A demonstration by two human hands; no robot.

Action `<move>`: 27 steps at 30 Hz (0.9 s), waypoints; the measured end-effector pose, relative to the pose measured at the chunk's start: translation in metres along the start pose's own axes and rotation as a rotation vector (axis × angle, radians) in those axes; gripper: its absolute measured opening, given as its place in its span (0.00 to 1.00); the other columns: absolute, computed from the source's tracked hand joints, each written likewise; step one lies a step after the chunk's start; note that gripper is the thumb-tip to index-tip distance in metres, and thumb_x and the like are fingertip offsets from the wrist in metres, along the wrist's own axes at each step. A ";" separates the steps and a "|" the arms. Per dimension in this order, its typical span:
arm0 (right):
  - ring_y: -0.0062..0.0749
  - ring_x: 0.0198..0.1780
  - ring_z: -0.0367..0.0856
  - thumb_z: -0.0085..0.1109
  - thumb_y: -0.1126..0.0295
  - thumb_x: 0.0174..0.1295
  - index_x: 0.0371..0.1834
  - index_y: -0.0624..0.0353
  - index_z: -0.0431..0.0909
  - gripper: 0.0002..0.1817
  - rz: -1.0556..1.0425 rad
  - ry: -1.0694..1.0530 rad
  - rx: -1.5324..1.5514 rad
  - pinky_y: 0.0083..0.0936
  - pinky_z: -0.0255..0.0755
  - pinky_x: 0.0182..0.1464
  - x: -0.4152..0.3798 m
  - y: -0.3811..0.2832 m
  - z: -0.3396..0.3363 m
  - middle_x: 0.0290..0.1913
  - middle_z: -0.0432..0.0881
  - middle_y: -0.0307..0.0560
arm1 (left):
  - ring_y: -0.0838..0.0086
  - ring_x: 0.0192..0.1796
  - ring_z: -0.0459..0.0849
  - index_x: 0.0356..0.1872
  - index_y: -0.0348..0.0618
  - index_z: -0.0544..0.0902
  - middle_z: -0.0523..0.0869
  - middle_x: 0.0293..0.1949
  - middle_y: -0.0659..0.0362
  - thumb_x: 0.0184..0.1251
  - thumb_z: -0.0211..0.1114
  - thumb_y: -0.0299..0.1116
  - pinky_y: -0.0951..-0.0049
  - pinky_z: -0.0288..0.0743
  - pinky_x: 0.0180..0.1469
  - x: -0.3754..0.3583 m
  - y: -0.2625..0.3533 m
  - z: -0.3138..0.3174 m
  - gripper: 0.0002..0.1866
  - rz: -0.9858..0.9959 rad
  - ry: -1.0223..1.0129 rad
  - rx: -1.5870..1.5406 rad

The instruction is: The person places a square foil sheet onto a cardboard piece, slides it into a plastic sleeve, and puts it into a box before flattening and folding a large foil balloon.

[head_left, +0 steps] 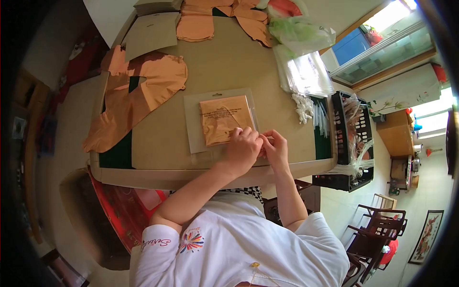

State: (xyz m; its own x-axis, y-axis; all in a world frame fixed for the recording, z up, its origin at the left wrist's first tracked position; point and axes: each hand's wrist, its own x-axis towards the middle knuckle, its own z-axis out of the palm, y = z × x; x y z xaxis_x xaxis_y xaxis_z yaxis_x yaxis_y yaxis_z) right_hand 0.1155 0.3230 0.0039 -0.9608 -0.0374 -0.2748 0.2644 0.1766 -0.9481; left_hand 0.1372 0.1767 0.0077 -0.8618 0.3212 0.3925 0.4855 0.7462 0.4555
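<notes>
A folded copper-coloured foil piece (215,126) in a clear sleeve with dark print lies over a pale card (192,115) with a hanging slot, near the table's front edge. My left hand (243,149) rests at the lower right corner of this package, its fingers curled and pressed together. Right beside it, my right hand (274,149) has thumb and fingers pinched, touching the left fingertips. Whatever the two hands pinch between them is hidden or too small to name.
Flat copper foil shapes (138,93) lie at the left and top. Grey cards (153,36) are stacked at the upper left. Clear bags (308,74), small white pieces (303,108) and clear straws (321,118) sit at the right, beside a black crate (340,129).
</notes>
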 end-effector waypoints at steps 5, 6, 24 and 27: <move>0.18 0.19 0.78 0.59 0.72 0.68 0.36 0.63 0.76 0.06 -0.007 0.007 -0.066 0.14 0.64 0.17 -0.002 -0.005 0.002 0.21 0.81 0.40 | 0.67 0.42 0.77 0.26 0.46 0.79 0.78 0.31 0.61 0.53 0.69 0.29 0.62 0.66 0.52 -0.004 0.000 -0.004 0.06 -0.010 0.045 -0.052; 0.19 0.19 0.78 0.59 0.71 0.68 0.36 0.63 0.76 0.06 -0.030 0.000 -0.066 0.14 0.65 0.18 -0.001 -0.001 0.001 0.22 0.82 0.40 | 0.67 0.42 0.78 0.26 0.46 0.78 0.78 0.31 0.61 0.53 0.69 0.28 0.62 0.66 0.52 -0.005 -0.001 -0.008 0.06 -0.028 0.057 -0.102; 0.14 0.21 0.77 0.59 0.71 0.68 0.38 0.63 0.77 0.06 -0.003 0.023 0.010 0.11 0.66 0.19 0.001 0.009 0.001 0.24 0.83 0.38 | 0.67 0.46 0.76 0.28 0.46 0.82 0.79 0.33 0.61 0.52 0.71 0.33 0.64 0.67 0.51 0.003 -0.004 -0.001 0.07 0.007 -0.048 -0.018; 0.15 0.20 0.77 0.59 0.71 0.68 0.37 0.63 0.76 0.06 0.006 0.038 0.023 0.11 0.65 0.19 0.000 0.007 0.002 0.24 0.83 0.38 | 0.67 0.45 0.76 0.27 0.46 0.80 0.78 0.33 0.61 0.51 0.71 0.32 0.64 0.67 0.50 0.001 -0.005 0.002 0.07 -0.009 -0.039 -0.013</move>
State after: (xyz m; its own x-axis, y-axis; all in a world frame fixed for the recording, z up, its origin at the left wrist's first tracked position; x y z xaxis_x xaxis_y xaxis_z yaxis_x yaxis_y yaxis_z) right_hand 0.1172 0.3220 -0.0029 -0.9615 0.0014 -0.2749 0.2719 0.1542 -0.9499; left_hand 0.1335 0.1748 0.0047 -0.8710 0.3374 0.3571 0.4796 0.7414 0.4694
